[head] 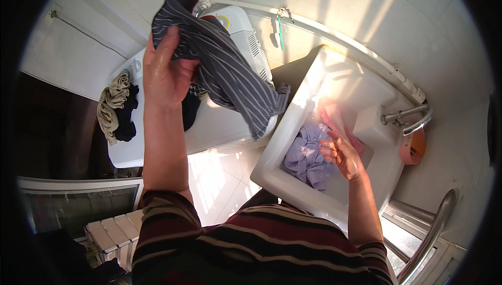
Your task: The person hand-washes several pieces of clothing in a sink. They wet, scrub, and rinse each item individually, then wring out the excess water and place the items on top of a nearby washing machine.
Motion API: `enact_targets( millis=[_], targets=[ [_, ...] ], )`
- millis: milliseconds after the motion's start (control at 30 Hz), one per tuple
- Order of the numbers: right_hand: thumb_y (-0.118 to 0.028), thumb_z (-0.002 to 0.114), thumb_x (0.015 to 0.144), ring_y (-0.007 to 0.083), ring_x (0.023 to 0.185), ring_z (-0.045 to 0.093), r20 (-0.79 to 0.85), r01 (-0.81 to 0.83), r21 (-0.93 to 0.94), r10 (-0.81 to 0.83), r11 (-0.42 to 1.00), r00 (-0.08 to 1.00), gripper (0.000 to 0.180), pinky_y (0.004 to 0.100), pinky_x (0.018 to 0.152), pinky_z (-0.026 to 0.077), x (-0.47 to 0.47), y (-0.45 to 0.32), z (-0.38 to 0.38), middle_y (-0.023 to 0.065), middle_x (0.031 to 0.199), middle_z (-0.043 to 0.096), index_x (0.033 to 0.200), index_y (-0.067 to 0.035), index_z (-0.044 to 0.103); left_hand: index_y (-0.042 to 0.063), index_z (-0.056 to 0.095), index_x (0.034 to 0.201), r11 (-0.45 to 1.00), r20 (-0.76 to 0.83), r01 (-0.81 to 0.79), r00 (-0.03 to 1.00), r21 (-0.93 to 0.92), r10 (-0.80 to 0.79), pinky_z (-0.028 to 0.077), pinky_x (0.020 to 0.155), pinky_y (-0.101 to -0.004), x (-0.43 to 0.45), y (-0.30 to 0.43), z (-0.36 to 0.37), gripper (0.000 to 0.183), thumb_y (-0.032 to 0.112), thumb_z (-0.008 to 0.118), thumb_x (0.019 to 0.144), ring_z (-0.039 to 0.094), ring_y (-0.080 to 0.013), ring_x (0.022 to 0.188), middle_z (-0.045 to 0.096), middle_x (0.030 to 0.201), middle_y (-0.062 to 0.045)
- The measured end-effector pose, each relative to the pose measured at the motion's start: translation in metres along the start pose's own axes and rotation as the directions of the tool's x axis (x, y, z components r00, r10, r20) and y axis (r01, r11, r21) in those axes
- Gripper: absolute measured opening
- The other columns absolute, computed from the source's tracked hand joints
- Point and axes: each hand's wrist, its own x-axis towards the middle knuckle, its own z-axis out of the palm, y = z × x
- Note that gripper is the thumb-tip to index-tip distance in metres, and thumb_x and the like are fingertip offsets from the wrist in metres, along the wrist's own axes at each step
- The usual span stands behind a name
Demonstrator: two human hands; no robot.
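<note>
My left hand (168, 69) is raised over a white washing machine (160, 144) and grips a dark grey garment with white stripes (231, 73), which hangs down to the right towards the sink. Over the white sink (266, 167), my right hand (343, 153) has its fingers apart and holds nothing. Beneath and beside it, a light purple cloth (306, 159) and a pink cloth (345, 124) lie in the basin. Beige clothing (108, 116) and black clothing (127, 116) rest on the machine's left part; another black piece (190, 108) is partly hidden behind my left wrist.
A metal faucet (415, 118) reaches over the sink's right side, near a pink holder (410, 151) on the wall. A white pipe (313, 26) with a small tap (285, 12) runs along the wall. A curved metal rail (439, 222) stands at the lower right, and a box (117, 230) at the lower left.
</note>
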Motion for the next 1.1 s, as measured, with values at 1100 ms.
enact_targets(
  millis=[1100],
  targets=[
    [-0.030, 0.054, 0.092, 0.0141, 0.073, 0.054, -0.368, -0.349, -0.768, 0.075, 0.536, 0.927, 0.031, 0.0318, 0.068, 0.045, -0.055, 0.062, -0.100, 0.0061, 0.081, 0.061, 0.108, -0.005, 0.062, 0.007, 0.052, 0.122, 0.260, 0.332, -0.260, 0.294, 0.930, -0.896, 0.047, 0.085, -0.0400, -0.162, -0.305, 0.009, 0.045, 0.026, 0.063, 0.083, 0.057, -0.0319, 0.104, 0.059, 0.113, -0.012]
  ],
)
